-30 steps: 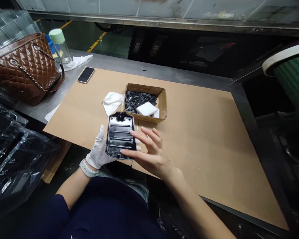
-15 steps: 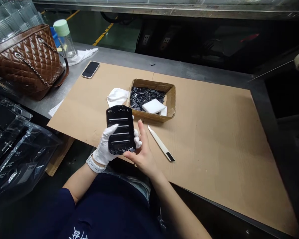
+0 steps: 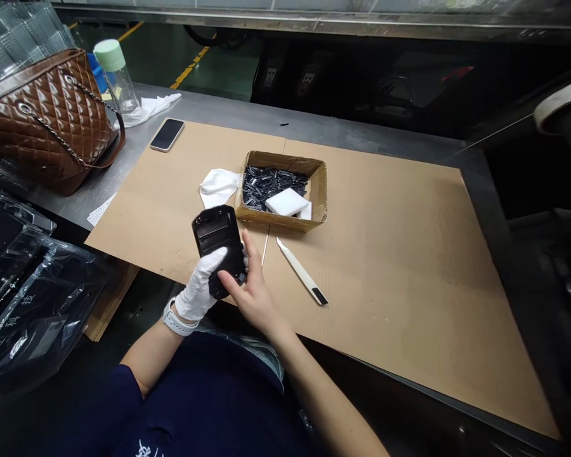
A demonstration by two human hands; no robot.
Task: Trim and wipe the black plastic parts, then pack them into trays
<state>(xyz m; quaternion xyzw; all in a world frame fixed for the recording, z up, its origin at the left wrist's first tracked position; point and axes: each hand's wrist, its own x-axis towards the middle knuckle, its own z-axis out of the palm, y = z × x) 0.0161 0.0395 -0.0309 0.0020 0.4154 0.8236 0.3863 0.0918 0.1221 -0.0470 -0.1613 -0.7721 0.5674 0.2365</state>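
Note:
A black plastic cover [image 3: 215, 233], a shallow shell with ridges across its inside, is tilted in front of me. My left hand [image 3: 198, 289], in a white glove, is closed around it, with the thumb lying over the inner face. At the cover's lower right, my bare right hand [image 3: 255, 297] grips the edge, its thumb on the inner face and a finger along the side. The fingers behind the cover are mostly hidden. Just beyond stands a cardboard box [image 3: 321, 190] holding many small black strips [image 3: 271, 184] and white foam blocks [image 3: 287, 202].
A white-handled cutter [image 3: 301, 270] lies right of my hands on the cardboard sheet [image 3: 390, 254]. A white cloth [image 3: 217, 186] touches the box's left side. Farther left are a phone [image 3: 167, 135], a brown quilted bag [image 3: 52, 120] and a green-capped bottle [image 3: 118, 76].
The cover has tilted and turned away from the light, its ridges less bright. My right thumb has moved up onto its inner face. The whole view has shifted slightly.

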